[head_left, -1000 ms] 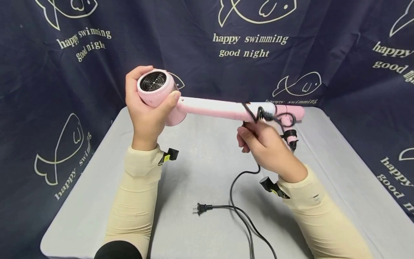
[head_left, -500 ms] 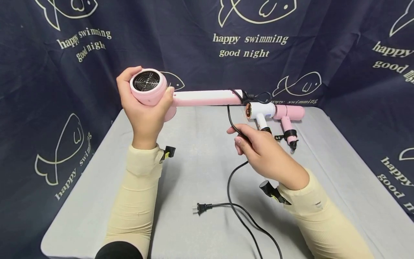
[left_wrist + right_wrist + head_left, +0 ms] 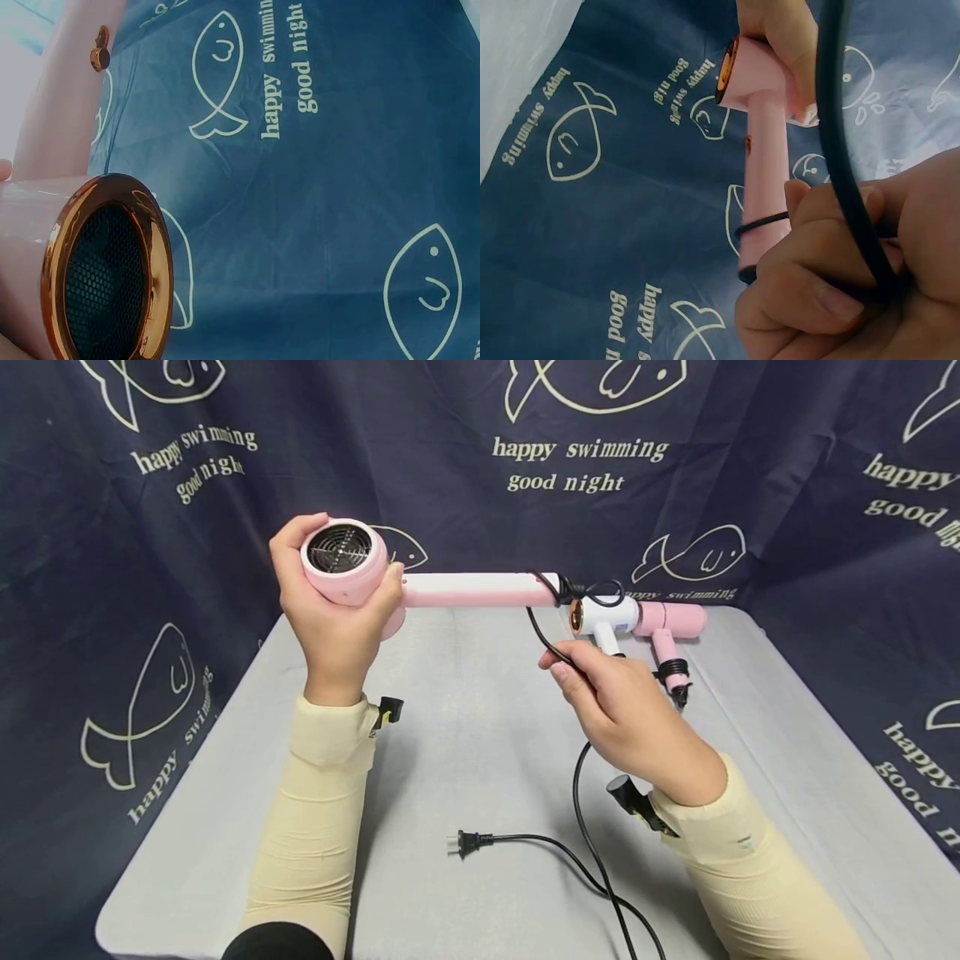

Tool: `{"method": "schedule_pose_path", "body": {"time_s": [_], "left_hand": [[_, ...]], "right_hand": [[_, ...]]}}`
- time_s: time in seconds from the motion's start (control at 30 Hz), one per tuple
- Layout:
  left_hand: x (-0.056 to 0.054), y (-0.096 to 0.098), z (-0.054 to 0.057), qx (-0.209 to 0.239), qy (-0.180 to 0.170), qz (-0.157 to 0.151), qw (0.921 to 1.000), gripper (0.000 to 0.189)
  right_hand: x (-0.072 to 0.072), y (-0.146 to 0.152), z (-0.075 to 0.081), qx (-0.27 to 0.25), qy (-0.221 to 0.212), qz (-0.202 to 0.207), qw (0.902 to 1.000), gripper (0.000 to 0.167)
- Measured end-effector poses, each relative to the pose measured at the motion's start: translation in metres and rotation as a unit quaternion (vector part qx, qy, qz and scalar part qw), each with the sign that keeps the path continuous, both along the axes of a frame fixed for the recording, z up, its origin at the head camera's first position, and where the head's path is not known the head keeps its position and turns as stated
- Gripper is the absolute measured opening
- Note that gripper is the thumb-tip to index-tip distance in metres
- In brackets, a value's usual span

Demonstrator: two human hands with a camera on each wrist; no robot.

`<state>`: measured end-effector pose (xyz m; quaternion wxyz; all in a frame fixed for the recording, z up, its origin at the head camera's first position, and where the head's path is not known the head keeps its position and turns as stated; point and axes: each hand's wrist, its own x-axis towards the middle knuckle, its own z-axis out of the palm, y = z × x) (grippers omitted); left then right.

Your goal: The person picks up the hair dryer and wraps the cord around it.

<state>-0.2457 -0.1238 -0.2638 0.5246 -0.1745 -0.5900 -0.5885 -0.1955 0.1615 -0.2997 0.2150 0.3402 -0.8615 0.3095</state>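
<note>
A pink hair dryer (image 3: 472, 589) is held up over the far part of the table, its handle lying level and pointing right. My left hand (image 3: 333, 610) grips it round the head, beside the black intake grille (image 3: 340, 548). In the left wrist view its copper-rimmed outlet (image 3: 157, 300) shows. The black cord (image 3: 542, 631) loops once round the handle's end and runs down to my right hand (image 3: 622, 706), which pinches it between thumb and curled fingers. Below the hand the cord drops to the table. In the right wrist view the cord (image 3: 836, 135) crosses close before the camera.
A white hair dryer (image 3: 606, 615) and another pink one (image 3: 671, 620), its cord wound round the handle, lie at the back right of the grey table (image 3: 187, 827). A two-pin plug (image 3: 472, 843) lies near the front. A dark blue curtain (image 3: 465, 510) stands behind.
The pink hair dryer has moved left and slightly up, uncovering the white one behind. My right hand has dropped away from the handle, with cord now stretched between them.
</note>
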Motion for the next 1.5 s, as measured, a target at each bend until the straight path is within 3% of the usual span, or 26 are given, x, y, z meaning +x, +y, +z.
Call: {"method": "schedule_pose_path", "body": {"time_s": [0.27, 0.47, 0.6, 0.73, 0.87, 1.03, 1.3, 1.5], "left_hand": [[0.007, 0.002, 0.001, -0.106, -0.001, 0.042, 0.9935, 0.062], [0.010, -0.001, 0.003, -0.163, 0.012, 0.025, 0.9863, 0.065], [0.011, -0.006, 0.003, -0.197, 0.009, -0.016, 0.9803, 0.064], [0.010, -0.010, 0.002, -0.215, 0.001, -0.084, 0.9729, 0.067], [0.009, -0.010, 0.001, -0.197, -0.003, -0.148, 0.9693, 0.069], [0.011, -0.009, 0.004, -0.186, 0.013, -0.199, 0.9622, 0.068], [0.017, -0.004, 0.008, -0.134, 0.035, -0.272, 0.9523, 0.068], [0.017, -0.003, 0.008, -0.089, 0.038, -0.304, 0.9477, 0.067]], "right_hand": [[-0.005, 0.011, 0.007, -0.003, 0.057, -0.011, 0.9983, 0.008], [-0.011, 0.019, 0.010, 0.010, 0.068, -0.037, 0.9970, 0.009], [-0.015, 0.023, 0.011, 0.014, 0.071, -0.025, 0.9970, 0.010], [-0.017, 0.027, 0.011, -0.001, 0.066, -0.011, 0.9977, 0.012], [-0.019, 0.030, 0.013, -0.033, 0.039, -0.001, 0.9987, 0.015], [-0.022, 0.033, 0.013, -0.055, 0.002, 0.024, 0.9982, 0.019], [-0.031, 0.038, 0.007, -0.094, -0.074, 0.065, 0.9908, 0.021], [-0.032, 0.036, 0.004, -0.094, -0.103, 0.102, 0.9849, 0.022]]}}
